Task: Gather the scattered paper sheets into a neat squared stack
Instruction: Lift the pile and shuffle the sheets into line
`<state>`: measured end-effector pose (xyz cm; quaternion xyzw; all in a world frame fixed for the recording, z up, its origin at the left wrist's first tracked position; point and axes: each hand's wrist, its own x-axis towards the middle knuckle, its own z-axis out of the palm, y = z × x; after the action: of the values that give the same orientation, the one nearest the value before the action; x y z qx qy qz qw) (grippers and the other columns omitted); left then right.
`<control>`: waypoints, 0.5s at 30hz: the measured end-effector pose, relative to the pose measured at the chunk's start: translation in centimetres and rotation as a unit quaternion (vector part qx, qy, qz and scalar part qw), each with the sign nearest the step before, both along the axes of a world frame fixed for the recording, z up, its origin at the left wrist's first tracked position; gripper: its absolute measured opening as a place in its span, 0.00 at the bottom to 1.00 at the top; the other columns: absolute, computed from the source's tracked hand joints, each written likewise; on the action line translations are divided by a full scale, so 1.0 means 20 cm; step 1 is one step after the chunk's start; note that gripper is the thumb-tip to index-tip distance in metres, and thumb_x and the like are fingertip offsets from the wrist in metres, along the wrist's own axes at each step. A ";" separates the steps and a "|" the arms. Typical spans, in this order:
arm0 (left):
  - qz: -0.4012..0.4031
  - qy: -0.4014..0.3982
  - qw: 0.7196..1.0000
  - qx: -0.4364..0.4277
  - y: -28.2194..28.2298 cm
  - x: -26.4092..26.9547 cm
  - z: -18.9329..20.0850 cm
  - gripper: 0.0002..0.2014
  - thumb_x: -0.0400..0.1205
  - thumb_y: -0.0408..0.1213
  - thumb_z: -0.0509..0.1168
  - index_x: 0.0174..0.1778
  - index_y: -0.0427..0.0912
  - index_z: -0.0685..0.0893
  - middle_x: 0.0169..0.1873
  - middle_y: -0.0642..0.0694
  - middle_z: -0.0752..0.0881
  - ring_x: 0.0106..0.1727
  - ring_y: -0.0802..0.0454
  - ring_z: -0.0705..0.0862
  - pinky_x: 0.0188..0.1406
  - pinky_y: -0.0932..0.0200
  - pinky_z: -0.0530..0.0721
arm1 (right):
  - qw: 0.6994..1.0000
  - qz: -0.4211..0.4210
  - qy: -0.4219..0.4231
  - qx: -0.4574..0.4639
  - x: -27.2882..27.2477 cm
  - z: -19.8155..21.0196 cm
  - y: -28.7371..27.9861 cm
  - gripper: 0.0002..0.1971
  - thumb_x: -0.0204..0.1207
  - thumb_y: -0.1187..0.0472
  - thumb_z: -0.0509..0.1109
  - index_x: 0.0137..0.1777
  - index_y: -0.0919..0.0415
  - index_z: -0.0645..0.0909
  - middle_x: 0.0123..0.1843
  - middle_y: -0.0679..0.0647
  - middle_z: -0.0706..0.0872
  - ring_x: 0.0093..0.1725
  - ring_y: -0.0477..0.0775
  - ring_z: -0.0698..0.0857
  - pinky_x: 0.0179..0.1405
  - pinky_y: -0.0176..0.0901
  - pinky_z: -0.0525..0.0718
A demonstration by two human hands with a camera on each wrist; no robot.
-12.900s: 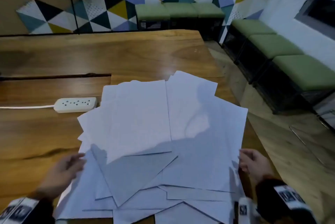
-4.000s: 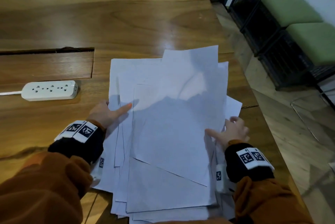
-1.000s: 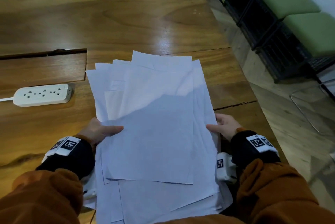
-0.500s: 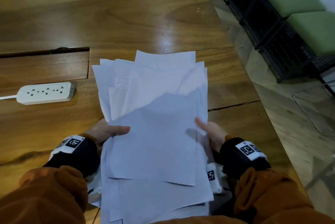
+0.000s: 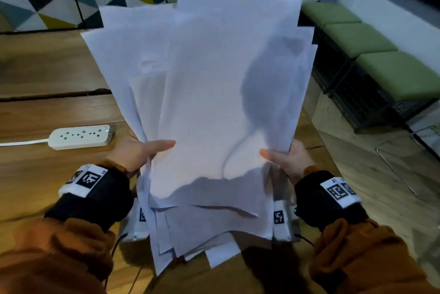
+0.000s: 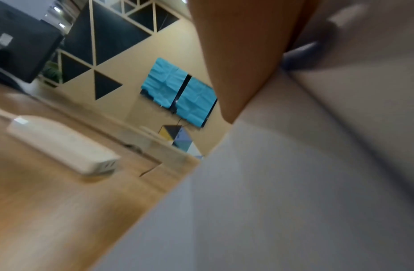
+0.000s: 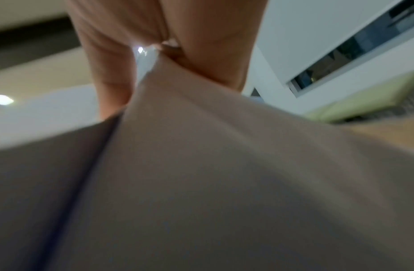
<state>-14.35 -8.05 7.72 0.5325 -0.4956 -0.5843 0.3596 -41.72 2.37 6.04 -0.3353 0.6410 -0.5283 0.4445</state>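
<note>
A loose bundle of white paper sheets (image 5: pixel 209 93) is raised upright off the wooden table (image 5: pixel 47 174), its edges uneven and fanned at top and bottom. My left hand (image 5: pixel 140 153) grips the bundle's left edge, thumb across the front sheet. My right hand (image 5: pixel 285 158) grips the right edge the same way. In the left wrist view the paper sheets (image 6: pixel 282 183) fill the right side, with part of my left hand (image 6: pixel 236 55) against them. In the right wrist view my right hand (image 7: pixel 168 47) pinches the paper sheets (image 7: pixel 201 174) from above.
A white power strip (image 5: pixel 81 136) with its cable lies on the table left of my left hand, blurred as the power strip (image 6: pixel 59 144) in the left wrist view. Green-cushioned benches (image 5: pixel 371 55) line the wall on the right, past the table's right edge.
The bundle has been lifted off the table and tilted upright toward my face. Both hands now hold it by its side edges, and the head has tipped up.
</note>
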 end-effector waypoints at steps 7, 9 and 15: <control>0.006 0.092 0.981 -0.171 0.12 0.00 0.36 0.20 0.52 0.42 0.82 0.34 0.43 0.83 0.22 0.56 0.88 0.27 0.60 0.86 0.32 0.65 0.85 | 0.984 -0.073 -0.030 -0.161 0.04 0.32 0.10 0.17 0.67 0.79 0.68 0.43 0.54 0.79 0.24 0.32 0.87 0.30 0.30 0.85 0.30 0.22 0.81; -0.021 0.102 0.977 -0.185 0.18 0.03 0.40 0.28 0.47 0.51 0.83 0.40 0.44 0.85 0.29 0.57 0.91 0.34 0.61 0.89 0.37 0.63 0.86 | 0.985 -0.073 -0.033 -0.155 0.05 0.32 0.14 0.17 0.64 0.78 0.72 0.39 0.53 0.79 0.21 0.31 0.86 0.28 0.28 0.84 0.30 0.20 0.81; -0.043 -0.006 0.984 -0.172 0.32 0.02 0.27 0.12 0.67 0.25 0.74 0.42 0.43 0.83 0.25 0.60 0.89 0.30 0.71 0.86 0.30 0.73 0.81 | 0.993 -0.054 -0.032 -0.100 0.09 0.21 0.24 0.20 0.60 0.77 0.74 0.50 0.60 0.78 0.29 0.36 0.87 0.26 0.28 0.83 0.28 0.19 0.79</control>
<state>-13.86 -1.72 13.18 0.4442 -0.6131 -0.5026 0.4174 -39.99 7.19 10.30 -0.3251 0.5878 -0.6235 0.4001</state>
